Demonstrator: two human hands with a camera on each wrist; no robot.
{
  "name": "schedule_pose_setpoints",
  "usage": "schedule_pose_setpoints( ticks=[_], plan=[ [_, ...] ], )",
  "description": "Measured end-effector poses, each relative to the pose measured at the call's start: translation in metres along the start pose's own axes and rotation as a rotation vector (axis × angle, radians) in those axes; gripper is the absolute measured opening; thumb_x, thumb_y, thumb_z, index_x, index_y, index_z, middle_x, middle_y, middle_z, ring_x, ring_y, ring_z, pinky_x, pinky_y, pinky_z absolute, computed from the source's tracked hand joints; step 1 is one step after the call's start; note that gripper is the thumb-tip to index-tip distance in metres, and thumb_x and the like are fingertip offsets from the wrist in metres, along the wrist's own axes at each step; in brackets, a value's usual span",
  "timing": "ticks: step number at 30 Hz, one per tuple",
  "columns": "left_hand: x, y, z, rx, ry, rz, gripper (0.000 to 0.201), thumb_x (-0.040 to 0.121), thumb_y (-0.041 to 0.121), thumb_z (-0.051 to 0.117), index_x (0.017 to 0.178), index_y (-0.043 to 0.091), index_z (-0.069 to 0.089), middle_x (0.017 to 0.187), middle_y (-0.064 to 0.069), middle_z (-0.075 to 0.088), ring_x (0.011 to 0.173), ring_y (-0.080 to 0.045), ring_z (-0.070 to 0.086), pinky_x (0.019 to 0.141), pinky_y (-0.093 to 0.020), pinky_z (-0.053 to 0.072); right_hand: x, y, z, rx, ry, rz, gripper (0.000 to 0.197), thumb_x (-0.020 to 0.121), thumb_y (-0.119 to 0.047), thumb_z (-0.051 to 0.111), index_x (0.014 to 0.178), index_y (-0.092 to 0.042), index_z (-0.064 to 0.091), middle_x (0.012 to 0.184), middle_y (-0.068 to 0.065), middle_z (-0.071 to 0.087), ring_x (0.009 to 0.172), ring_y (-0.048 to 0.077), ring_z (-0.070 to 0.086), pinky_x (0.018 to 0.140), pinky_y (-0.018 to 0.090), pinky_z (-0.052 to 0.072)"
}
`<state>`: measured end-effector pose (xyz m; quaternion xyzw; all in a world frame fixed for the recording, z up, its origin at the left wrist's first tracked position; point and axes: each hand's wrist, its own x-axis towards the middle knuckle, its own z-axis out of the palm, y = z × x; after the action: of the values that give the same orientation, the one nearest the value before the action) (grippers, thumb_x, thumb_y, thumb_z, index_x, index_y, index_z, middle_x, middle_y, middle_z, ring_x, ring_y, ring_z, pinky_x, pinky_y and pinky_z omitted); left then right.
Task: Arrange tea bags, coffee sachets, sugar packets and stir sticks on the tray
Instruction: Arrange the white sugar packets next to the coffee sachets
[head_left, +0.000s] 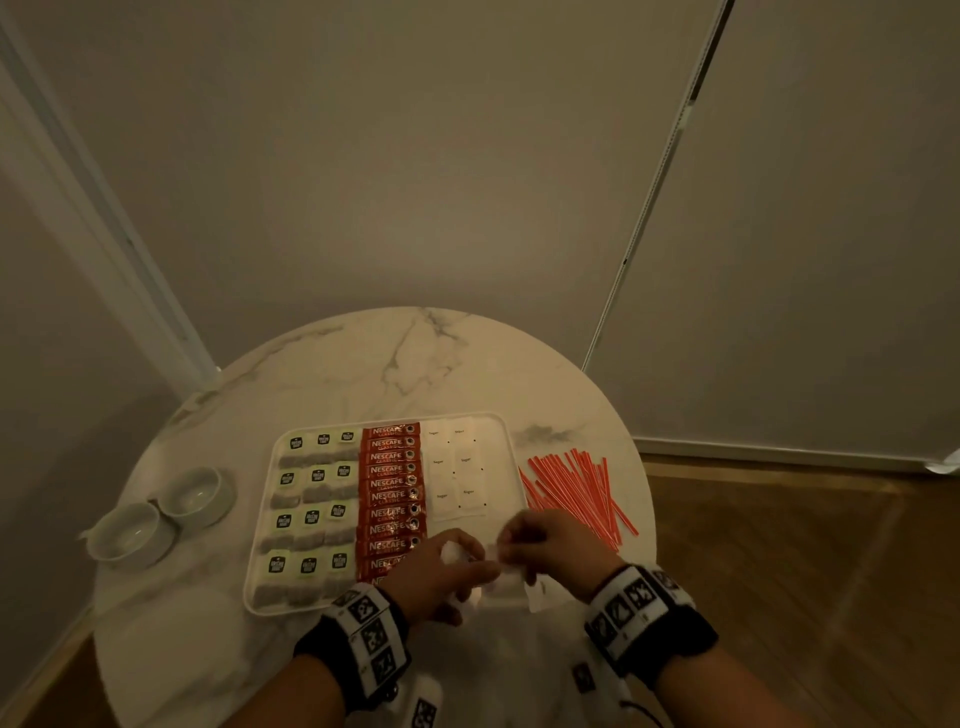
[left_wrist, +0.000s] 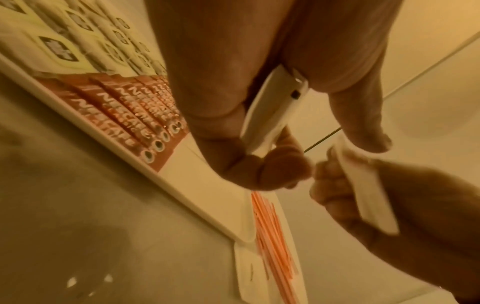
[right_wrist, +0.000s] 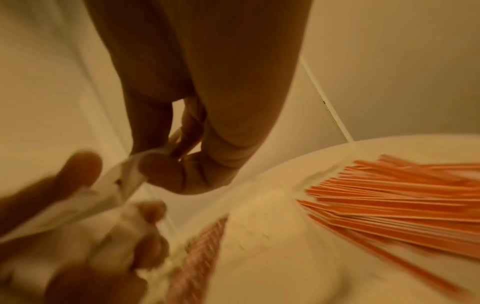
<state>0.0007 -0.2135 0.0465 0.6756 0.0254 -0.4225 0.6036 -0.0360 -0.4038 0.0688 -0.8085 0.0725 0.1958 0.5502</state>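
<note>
- Both hands meet over the near right corner of the white tray (head_left: 262, 540), which sits on the round marble tabletop (head_left: 363, 364).
- The left hand (head_left: 436, 577) has its fingers (left_wrist: 280, 164) curled round a small stack of white sugar packets (left_wrist: 270, 115), pinched between thumb and fingertips.
- The right hand (head_left: 550, 545) pinches one white packet (left_wrist: 363, 189) between thumb and curled fingers (right_wrist: 161, 176), right beside the left hand's stack; whether the two bundles touch is hard to tell through the blur.
- On the tray, tea bags (head_left: 317, 509) fill the left part in rows, tags up.
- Red Nescafe coffee sachets (head_left: 392, 483) run down the middle in one overlapping column.
- Six sugar packets, laid flat (head_left: 454, 467), sit two by two in the far right part of the tray.
- One more white packet (left_wrist: 246, 273) lies on the tabletop just off the tray's near right corner.
- Red stir sticks (head_left: 576, 493) lie in a loose fan on the tabletop, right of the tray, none on it.
- Two small white bowls (head_left: 161, 512) stand touching on the tabletop to the left of the tray.
</note>
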Motion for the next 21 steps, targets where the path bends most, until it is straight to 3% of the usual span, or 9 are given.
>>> schedule_pose_setpoints(
  ticks=[3,6,9,14,17,21],
  plan=[
    [0.001,0.009,-0.002,-0.061,0.005,0.048,0.016,0.077,0.016,0.075,0.088,0.015,0.064,0.079,-0.007,0.065,0.066,-0.016,0.054,0.054,-0.028,0.047,0.016,-0.015,-0.001,0.177,0.081,-0.045,0.008,0.087,-0.009,0.065,0.094,-0.008,0.069,0.086,0.008,0.070,0.069,0.017,0.061,0.065,0.025,0.051],
    [0.003,0.016,-0.004,-0.190,0.079,0.074,0.011,0.081,0.011,0.071,0.083,0.013,0.061,0.070,-0.007,0.065,0.058,-0.014,0.052,0.050,-0.027,0.046,0.026,-0.020,0.001,0.389,0.208,0.003,0.013,0.089,-0.005,0.061,0.101,0.000,0.065,0.081,0.008,0.066,0.063,0.015,0.061,0.058,0.026,0.051],
    [0.007,0.017,-0.006,-0.323,0.160,0.041,0.016,0.080,0.011,0.071,0.089,0.011,0.058,0.070,-0.008,0.063,0.056,-0.014,0.051,0.048,-0.025,0.042,0.029,-0.015,0.008,0.481,0.174,0.074,0.019,0.088,-0.013,0.066,0.100,0.001,0.064,0.081,0.010,0.067,0.066,0.017,0.063,0.058,0.027,0.050],
    [0.013,0.013,-0.010,-0.301,0.230,-0.018,0.030,0.081,0.014,0.070,0.106,0.001,0.059,0.076,-0.010,0.063,0.059,-0.015,0.052,0.048,-0.026,0.044,0.034,-0.003,0.017,0.361,0.156,0.109,0.012,0.086,-0.011,0.068,0.088,0.001,0.067,0.073,0.010,0.066,0.062,0.015,0.060,0.062,0.025,0.051],
    [0.016,0.013,-0.010,-0.355,0.248,-0.039,0.021,0.081,0.012,0.070,0.097,0.005,0.059,0.073,-0.009,0.062,0.055,-0.014,0.050,0.047,-0.026,0.041,0.040,-0.002,0.018,0.457,0.178,0.143,0.006,0.087,-0.006,0.064,0.087,-0.001,0.067,0.074,0.010,0.063,0.063,0.016,0.058,0.062,0.027,0.051],
    [0.016,0.018,-0.009,-0.426,0.207,-0.100,0.009,0.085,0.012,0.066,0.089,0.009,0.059,0.067,-0.006,0.057,0.051,-0.014,0.046,0.048,-0.024,0.035,0.046,-0.004,0.017,0.581,0.146,0.238,0.023,0.089,-0.027,0.066,0.090,-0.004,0.068,0.073,0.006,0.063,0.067,0.019,0.059,0.055,0.028,0.050]
  ],
)
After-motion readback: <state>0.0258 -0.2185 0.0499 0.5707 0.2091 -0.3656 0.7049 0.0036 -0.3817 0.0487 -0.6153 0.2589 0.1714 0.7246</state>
